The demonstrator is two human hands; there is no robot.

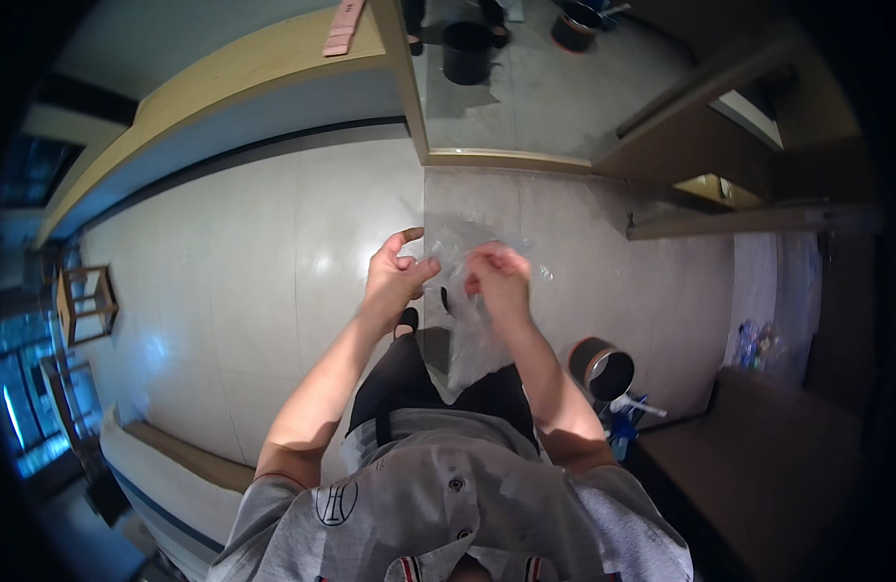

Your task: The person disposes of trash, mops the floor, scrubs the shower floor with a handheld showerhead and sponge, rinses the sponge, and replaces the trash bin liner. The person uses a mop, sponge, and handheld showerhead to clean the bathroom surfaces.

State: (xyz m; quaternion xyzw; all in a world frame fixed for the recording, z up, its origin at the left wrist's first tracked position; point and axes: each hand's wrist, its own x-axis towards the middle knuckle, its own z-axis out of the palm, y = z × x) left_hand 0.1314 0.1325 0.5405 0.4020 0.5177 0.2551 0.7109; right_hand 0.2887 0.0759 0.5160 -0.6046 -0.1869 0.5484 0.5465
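Note:
A thin, see-through plastic bag (462, 356) hangs in front of me, its upper part spread between my hands and its lower part reaching down to my thighs. My left hand (404, 268) is at the bag's left edge, thumb and forefinger apart; whether it pinches any of the film cannot be made out. On the other side my right hand (496, 275), blurred, has its fingers curled on the film.
A dark round bin (600, 369) stands on the floor at right, beside blue items and a white-handled tool (640, 406). Ahead is a mirror (535, 109) with a wooden frame. Wooden stool (87, 305) far left; sofa (175, 473) lower left; open cabinet door (746, 220) right.

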